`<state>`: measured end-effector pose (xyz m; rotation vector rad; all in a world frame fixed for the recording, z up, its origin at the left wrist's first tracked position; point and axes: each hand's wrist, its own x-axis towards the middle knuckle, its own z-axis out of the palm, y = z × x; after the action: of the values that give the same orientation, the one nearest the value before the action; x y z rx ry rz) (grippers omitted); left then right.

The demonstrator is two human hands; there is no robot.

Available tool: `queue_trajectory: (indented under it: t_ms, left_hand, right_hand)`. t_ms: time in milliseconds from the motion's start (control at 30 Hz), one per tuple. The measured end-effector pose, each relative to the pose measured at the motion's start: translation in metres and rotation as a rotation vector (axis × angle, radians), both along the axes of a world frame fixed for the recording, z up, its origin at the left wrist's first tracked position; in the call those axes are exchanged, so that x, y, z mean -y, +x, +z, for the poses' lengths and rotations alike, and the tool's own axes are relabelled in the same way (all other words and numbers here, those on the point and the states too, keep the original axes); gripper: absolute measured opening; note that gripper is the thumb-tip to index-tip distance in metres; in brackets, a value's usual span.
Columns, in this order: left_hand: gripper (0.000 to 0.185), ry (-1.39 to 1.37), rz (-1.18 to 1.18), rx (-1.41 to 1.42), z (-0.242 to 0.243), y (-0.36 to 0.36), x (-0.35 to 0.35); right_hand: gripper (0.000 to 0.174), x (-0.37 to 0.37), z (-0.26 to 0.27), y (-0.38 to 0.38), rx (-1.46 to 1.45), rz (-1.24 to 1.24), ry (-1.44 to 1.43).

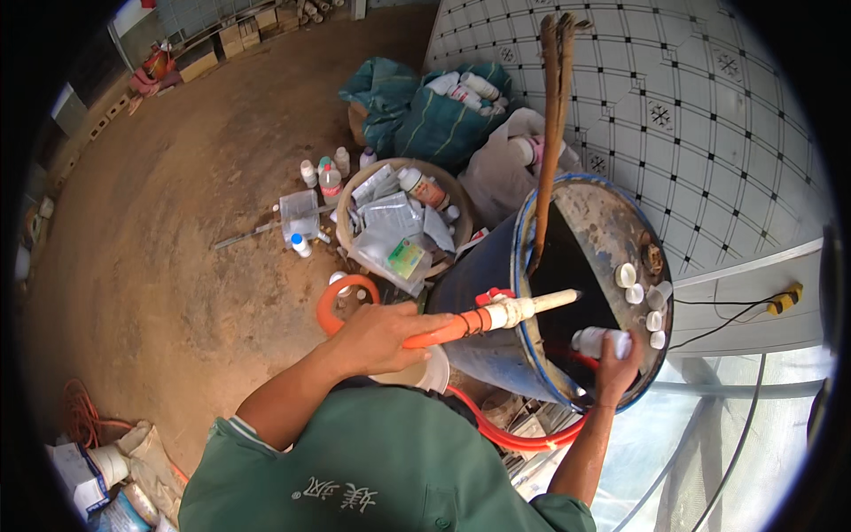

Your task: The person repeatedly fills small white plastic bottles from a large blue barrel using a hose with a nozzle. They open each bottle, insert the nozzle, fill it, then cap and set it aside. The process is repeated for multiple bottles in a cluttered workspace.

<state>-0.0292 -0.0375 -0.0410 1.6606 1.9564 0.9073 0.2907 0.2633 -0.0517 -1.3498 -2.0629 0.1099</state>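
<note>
My left hand [372,340] grips an orange hose [435,332] behind its white plastic pipe nozzle [555,301]. A red valve handle [492,296] sits on the fitting, and the nozzle points over the opening of a blue drum [475,362]. In my right hand [618,376] lies a white plastic bottle [590,342], tipped sideways above that opening, its mouth end towards the left. No stream of liquid can be made out. Several white bottle caps [655,321] rest on the drum's half lid [592,206]. A wooden stick [553,126] leans out of the drum.
Left of the drum stands a round tub [344,213] full of bottles and empty packets. Loose bottles [330,183] stand on the dirt floor beside it. Behind are green woven sacks [425,126] and a tiled-pattern wall [638,80]. A red hose [512,439] curves below the drum.
</note>
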Motion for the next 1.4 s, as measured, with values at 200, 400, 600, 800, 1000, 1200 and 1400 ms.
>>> queue_trajectory:
  t_ms: [200, 400, 600, 800, 1000, 1200, 1400]
  left_hand:
    - [0.059, -0.017, -0.01, 0.03, -0.011, 0.007, 0.012]
    - [0.057, 0.015, -0.006, -0.03, -0.014, 0.0, 0.013]
    - [0.055, 0.074, -0.022, 0.006, -0.015, -0.009, 0.014]
    - [0.051, 0.013, -0.04, 0.035, -0.02, -0.012, 0.019]
    - [0.057, 0.061, -0.043, 0.034, -0.026, -0.013, 0.022]
    - [0.054, 0.098, -0.034, 0.04, -0.029, -0.015, 0.026]
    - [0.058, 0.102, -0.032, 0.047, -0.024, -0.018, 0.022]
  right_hand:
    - [0.051, 0.001, -0.003, -0.003, 0.197, 0.055, -0.123]
    - [0.049, 0.013, -0.004, -0.009, -0.027, 0.092, 0.048]
    - [0.052, 0.024, 0.005, -0.023, 0.075, 0.052, -0.02]
    - [0.053, 0.073, 0.064, -0.076, -0.32, 0.287, 0.057]
    - [0.057, 0.093, 0.073, -0.204, -0.099, 0.72, 0.143]
    - [0.066, 0.109, 0.063, -0.28, -0.081, 0.707, -0.003]
    - [0.019, 0.123, 0.053, -0.159, -0.365, 0.617, -0.195]
